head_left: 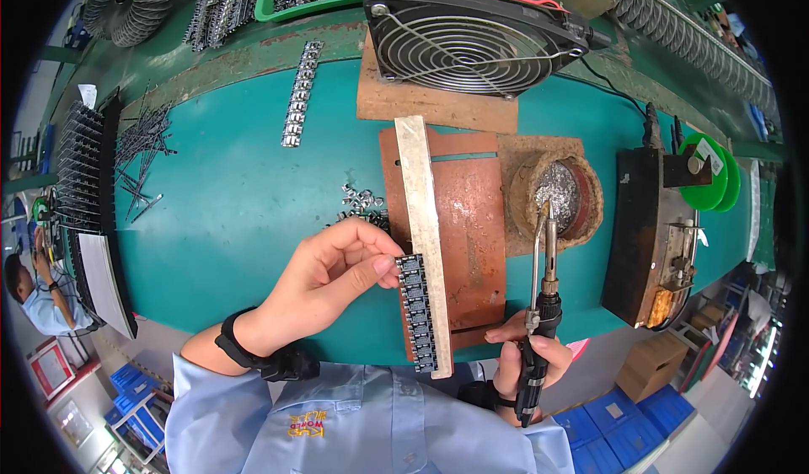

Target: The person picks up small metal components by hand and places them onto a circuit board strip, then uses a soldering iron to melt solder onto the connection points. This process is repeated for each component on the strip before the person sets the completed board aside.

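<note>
- Left hand [316, 276]: thumb and index finger pinching the upper end of a dark strip of small boards [416, 318]; other fingers curled in.
- Right hand [552, 356]: fingers curled round the handle of a soldering iron [549, 310]; thin metal tube [537, 263] runs alongside its barrel.
- Dark strip lies lengthwise along the left edge of a pale bar [420, 187], nearer its lower end, over a brown board [468, 230]. Looks lined up, ready for work.
- Iron tip is over the round pot [597, 187] with silvery contents, well apart from the strip. So no soldering on the strip at this instant, I'd judge.
- Joints on the strip too small to read; can't tell how many are done, if any. My guess: this piece is mid-way or only starting.
- Loose small metal parts [361, 198] in a heap on the green mat [211, 196], just beyond the left hand; these look unused, so work seems left.
- Second strip [299, 95], with shiny parts along it, lies apart farther up the mat. Maybe finished, maybe waiting; can't tell.
- Farther out: green tray [266, 2] full of small metal parts, piled strips [221, 6] beside it. Plenty of stock, by the look.
- Fan [468, 57] stands behind the brown board; dark box unit [628, 246] and green spool [706, 175] at right.
</note>
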Action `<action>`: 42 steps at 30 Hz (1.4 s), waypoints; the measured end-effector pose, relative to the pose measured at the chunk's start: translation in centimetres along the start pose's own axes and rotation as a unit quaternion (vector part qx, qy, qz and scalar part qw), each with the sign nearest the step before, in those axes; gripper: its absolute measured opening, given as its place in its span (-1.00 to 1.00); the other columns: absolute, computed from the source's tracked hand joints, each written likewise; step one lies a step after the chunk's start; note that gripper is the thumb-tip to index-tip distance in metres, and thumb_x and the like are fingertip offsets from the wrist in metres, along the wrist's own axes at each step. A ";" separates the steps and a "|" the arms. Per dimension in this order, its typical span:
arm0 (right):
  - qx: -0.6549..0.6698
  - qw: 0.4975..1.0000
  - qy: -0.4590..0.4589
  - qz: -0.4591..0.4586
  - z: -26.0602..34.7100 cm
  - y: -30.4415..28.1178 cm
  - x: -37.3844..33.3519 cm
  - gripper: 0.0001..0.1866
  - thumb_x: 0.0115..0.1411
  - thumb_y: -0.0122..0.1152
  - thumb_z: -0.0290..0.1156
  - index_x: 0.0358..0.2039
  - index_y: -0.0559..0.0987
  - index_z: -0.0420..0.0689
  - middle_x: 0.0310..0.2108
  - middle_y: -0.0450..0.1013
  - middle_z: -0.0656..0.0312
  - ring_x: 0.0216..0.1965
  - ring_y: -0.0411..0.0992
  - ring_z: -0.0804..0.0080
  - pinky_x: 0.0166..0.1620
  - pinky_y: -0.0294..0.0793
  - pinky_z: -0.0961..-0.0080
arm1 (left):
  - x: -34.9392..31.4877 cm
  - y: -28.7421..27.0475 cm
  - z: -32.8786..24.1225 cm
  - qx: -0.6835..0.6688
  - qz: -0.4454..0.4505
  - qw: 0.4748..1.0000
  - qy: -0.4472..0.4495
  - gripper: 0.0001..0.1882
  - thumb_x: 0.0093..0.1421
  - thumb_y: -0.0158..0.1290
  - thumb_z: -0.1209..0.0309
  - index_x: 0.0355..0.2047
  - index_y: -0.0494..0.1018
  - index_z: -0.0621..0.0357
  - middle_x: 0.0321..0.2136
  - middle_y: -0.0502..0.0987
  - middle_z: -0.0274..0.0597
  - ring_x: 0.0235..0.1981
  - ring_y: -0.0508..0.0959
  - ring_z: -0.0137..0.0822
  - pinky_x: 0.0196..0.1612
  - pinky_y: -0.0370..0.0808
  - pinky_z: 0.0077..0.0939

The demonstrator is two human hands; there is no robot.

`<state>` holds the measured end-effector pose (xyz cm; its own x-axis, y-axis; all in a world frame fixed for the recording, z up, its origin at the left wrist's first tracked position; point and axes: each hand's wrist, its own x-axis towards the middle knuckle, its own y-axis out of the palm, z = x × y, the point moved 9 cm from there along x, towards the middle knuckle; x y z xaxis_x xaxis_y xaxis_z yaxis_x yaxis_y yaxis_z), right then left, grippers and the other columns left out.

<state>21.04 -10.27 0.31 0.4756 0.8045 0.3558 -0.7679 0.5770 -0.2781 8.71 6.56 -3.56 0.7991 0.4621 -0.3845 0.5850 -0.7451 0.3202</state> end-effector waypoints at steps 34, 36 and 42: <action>-0.007 0.999 0.009 -0.034 0.1 0.1 -0.2 -0.66 0.12 -0.03 -0.46 -0.09 0.17 -0.03 -0.61 0.40 0.10 -0.58 0.33 0.36 -0.37 0.32 0.41 | -0.8 -1.2 -0.7 0.078 -0.016 0.997 -0.019 -0.92 0.13 -0.06 0.60 -0.34 0.38 0.29 -0.42 0.44 -0.23 -0.53 0.46 -0.53 -0.49 0.44 -0.69; -0.006 0.999 0.012 -0.033 0.0 0.0 -0.2 -0.66 0.12 -0.03 -0.47 -0.09 0.17 -0.03 -0.61 0.40 0.09 -0.58 0.33 0.36 -0.38 0.32 0.41 | -0.6 -1.2 -0.4 0.042 -0.022 0.998 -0.037 -0.90 0.12 -0.05 0.60 -0.31 0.37 0.29 -0.42 0.45 -0.22 -0.52 0.46 -0.52 -0.47 0.44 -0.67; 0.002 1.000 0.007 -0.020 -0.1 0.1 -0.2 -0.66 0.11 -0.02 -0.49 -0.11 0.18 -0.03 -0.61 0.41 0.07 -0.60 0.34 0.37 -0.39 0.31 0.42 | -0.1 -1.3 0.7 -0.031 -0.021 0.998 -0.041 -0.80 0.10 -0.03 0.62 -0.23 0.31 0.28 -0.41 0.46 -0.20 -0.48 0.48 -0.46 -0.38 0.45 -0.63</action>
<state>20.96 -10.34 0.14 0.5117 0.7825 0.3548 -0.7499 0.6083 -0.2600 7.81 7.15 -4.52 0.7616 0.4493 -0.4670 0.6267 -0.6941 0.3542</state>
